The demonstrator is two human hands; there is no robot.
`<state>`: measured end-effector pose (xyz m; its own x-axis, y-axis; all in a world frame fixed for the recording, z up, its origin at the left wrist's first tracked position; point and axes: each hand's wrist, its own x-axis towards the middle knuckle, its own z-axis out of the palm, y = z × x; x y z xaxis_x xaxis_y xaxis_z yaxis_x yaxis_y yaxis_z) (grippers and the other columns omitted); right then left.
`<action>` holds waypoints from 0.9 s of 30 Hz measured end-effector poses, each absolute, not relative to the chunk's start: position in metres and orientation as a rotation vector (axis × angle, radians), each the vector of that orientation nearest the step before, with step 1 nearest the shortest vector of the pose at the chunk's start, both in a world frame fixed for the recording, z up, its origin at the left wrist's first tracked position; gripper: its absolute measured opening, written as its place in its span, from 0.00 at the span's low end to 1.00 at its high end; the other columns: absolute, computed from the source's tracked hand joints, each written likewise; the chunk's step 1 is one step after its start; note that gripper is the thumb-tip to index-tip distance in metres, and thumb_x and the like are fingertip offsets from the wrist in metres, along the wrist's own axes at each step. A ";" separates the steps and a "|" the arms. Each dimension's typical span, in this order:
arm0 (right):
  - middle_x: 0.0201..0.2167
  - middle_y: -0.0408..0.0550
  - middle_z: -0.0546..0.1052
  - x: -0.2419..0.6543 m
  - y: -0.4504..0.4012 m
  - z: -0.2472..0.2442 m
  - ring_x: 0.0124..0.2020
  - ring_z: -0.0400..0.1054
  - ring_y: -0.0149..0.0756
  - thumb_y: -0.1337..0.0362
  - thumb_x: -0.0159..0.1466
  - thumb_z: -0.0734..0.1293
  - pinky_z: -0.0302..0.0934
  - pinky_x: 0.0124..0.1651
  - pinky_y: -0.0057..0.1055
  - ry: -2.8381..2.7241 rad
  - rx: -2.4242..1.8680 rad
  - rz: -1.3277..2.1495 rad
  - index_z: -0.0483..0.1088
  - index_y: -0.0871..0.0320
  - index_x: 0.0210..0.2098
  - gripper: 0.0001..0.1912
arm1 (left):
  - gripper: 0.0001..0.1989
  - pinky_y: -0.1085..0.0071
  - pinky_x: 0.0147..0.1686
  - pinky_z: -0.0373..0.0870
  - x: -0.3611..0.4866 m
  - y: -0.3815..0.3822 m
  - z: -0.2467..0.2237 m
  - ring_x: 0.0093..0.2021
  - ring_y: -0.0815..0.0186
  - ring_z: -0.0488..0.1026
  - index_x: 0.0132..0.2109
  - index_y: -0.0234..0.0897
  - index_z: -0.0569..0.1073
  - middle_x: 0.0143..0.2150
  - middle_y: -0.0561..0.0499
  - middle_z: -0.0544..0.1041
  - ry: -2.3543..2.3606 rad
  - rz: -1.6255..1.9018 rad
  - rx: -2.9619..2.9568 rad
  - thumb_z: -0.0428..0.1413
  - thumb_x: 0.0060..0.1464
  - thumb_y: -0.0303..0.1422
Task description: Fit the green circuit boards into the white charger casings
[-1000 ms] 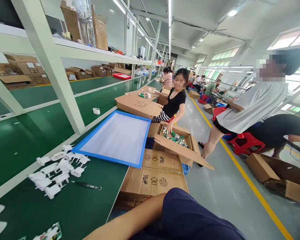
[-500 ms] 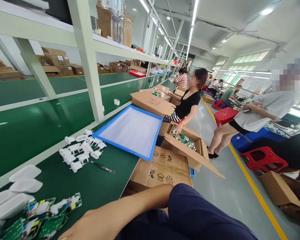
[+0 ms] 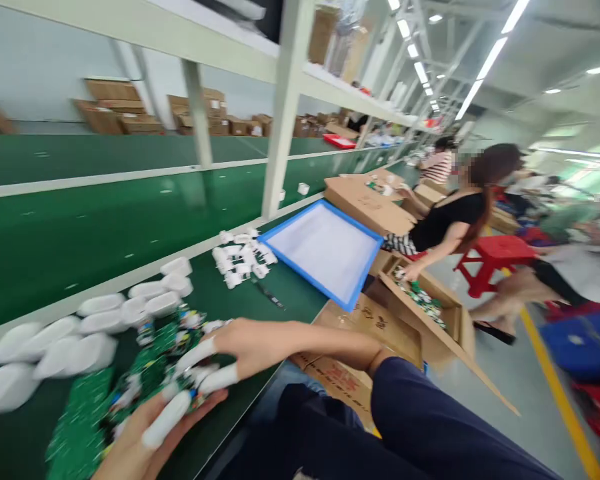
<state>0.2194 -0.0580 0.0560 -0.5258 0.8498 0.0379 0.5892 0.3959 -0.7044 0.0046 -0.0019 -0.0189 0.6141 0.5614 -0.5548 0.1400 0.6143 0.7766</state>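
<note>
Both hands meet over green circuit boards at the lower left of the bench. My right hand comes in from the right, with white covers on its fingertips, pinching a small circuit board piece. From below, my left hand, also with white fingertip covers, closes on the same piece. The piece is blurred and partly hidden by the fingers. White oval housings lie behind the boards. White plug parts sit farther along, beside dark tweezers.
A blue-framed white tray lies at the bench's edge. Cardboard boxes stand right of the bench. A seated person reaches into an open box of boards. A white post rises from the bench.
The view has swung left and down. My left hand has come into view, and my right hand, mostly out of frame before, now shows over the boards with a piece between both hands.
</note>
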 end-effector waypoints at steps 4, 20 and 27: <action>0.47 0.52 0.72 0.215 -0.058 0.049 0.46 0.69 0.36 0.60 0.62 0.68 0.62 0.51 0.28 -1.906 -1.081 1.154 0.69 0.61 0.50 0.19 | 0.18 0.55 0.56 0.70 0.008 -0.012 0.012 0.47 0.53 0.77 0.37 0.35 0.80 0.45 0.46 0.81 0.595 0.289 0.774 0.67 0.42 0.43; 0.36 0.42 0.66 0.183 -0.068 0.034 0.38 0.69 0.30 0.64 0.57 0.73 0.66 0.46 0.31 -1.258 -1.008 1.433 0.74 0.55 0.40 0.12 | 0.21 0.57 0.54 0.66 -0.001 -0.012 0.010 0.41 0.58 0.76 0.40 0.31 0.78 0.36 0.43 0.79 0.320 0.220 0.852 0.64 0.46 0.45; 0.36 0.42 0.66 0.180 -0.070 0.032 0.25 0.70 0.28 0.59 0.56 0.72 0.68 0.25 0.28 -1.115 -0.910 1.709 0.71 0.58 0.35 0.12 | 0.20 0.69 0.41 0.68 -0.001 -0.011 0.009 0.37 0.62 0.74 0.39 0.31 0.79 0.37 0.44 0.80 0.288 0.158 1.114 0.62 0.48 0.45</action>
